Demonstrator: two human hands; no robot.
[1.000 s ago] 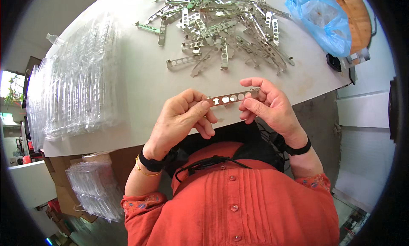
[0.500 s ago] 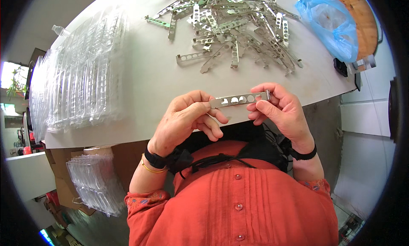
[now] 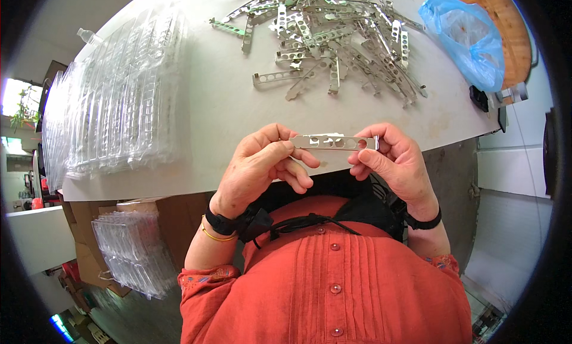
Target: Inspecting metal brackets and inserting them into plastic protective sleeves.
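Between my two hands is a flat metal bracket with a row of round holes and a bent tab at its right end. The thumb and index finger of my left hand pinch its left end, the other fingers curled loosely below. At the tabbed end, my right hand grips it with thumb and fingers. The bracket lies roughly level just above the table's near edge. Farther off, a loose heap of similar metal brackets is spread over the white table.
Stacked clear plastic trays stand at the left of the table, with more clear trays in a cardboard box below. A blue plastic bag lies at the far right, near a small black object and a wooden stool top.
The bracket has tilted a little, its left end no longer sitting lower than the right. Both hands keep their hold on it. The whole view has shifted slightly.
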